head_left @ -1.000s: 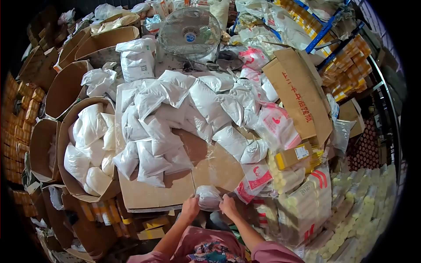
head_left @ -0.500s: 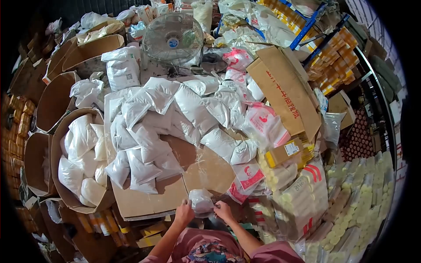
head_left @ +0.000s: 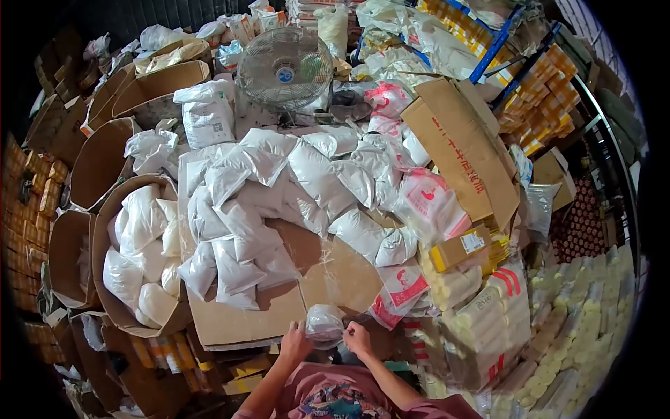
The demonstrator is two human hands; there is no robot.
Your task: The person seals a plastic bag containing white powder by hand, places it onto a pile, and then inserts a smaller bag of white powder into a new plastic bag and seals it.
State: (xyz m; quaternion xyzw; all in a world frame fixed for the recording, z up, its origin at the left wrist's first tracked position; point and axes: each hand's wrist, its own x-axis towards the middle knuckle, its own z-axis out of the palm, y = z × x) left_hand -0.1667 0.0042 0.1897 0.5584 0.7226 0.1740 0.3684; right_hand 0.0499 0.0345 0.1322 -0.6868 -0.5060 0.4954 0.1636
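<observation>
A small clear plastic bag with white contents (head_left: 324, 322) is at the front edge of the cardboard-covered table (head_left: 244, 325). My left hand (head_left: 296, 342) pinches its left side, fingers closed. On the opposite side, my right hand (head_left: 358, 340) has its fingers closed at the bag's edge. The bag's lower part, near my body, is hard to make out. Beyond it, several filled white bags (head_left: 237, 276) lie heaped across the table.
On the left, a large carton (head_left: 112, 293) holds plump white bags. A fan (head_left: 285, 73) stands at the back. To the right are a tilted brown carton (head_left: 460, 153), a small yellow-brown box (head_left: 460, 248) and wrapped stacks of pale rolls (head_left: 481, 328).
The whole view has shifted slightly right and down as my head moved. Both hands keep their grip on the small bag, with the right hand's fingers slightly more curled.
</observation>
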